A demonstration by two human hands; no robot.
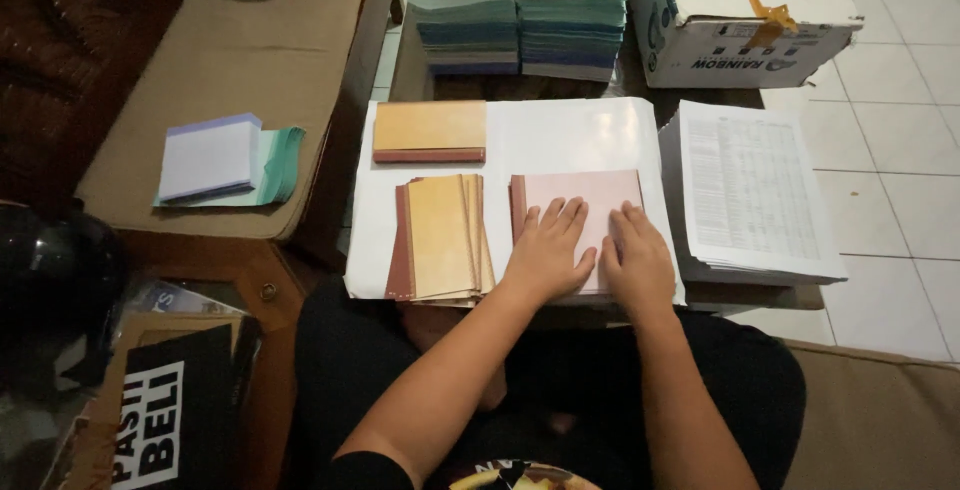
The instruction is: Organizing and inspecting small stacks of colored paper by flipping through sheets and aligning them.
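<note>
Both my hands lie flat on a pale pink booklet (pixel 590 193) with a dark red spine, near the front of a white sheet (pixel 560 135) on a low table. My left hand (pixel 547 252) presses the booklet's left half with fingers spread. My right hand (pixel 636 258) rests on its right half, fingers together. Left of the pink booklet sits a fanned pile of yellow-orange booklets (pixel 440 240) with red spines. One more yellow-orange booklet (pixel 429 130) lies behind that pile.
A stack of printed table sheets (pixel 752 190) lies to the right. Behind stand stacks of green and blue paper (pixel 520 35) and two cardboard boxes (pixel 740 20). On the left cushion lie white and green notepads (pixel 225 162). A dark helmet (pixel 50 280) sits at far left.
</note>
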